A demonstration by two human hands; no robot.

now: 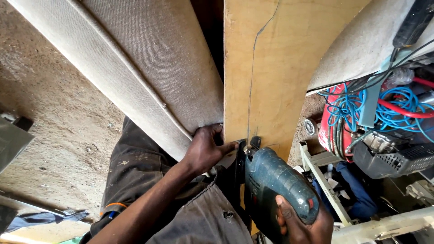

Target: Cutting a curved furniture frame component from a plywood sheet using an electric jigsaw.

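gripped in my right hand [300,223], fingers wrapped shut, the teal jigsaw [271,183] sits at the plywood board's [280,68] near edge; my left hand [205,149] clamps that board's left edge.

Teal jigsaw [271,180] rests at the pencil-lined plywood board's [280,68] near edge.
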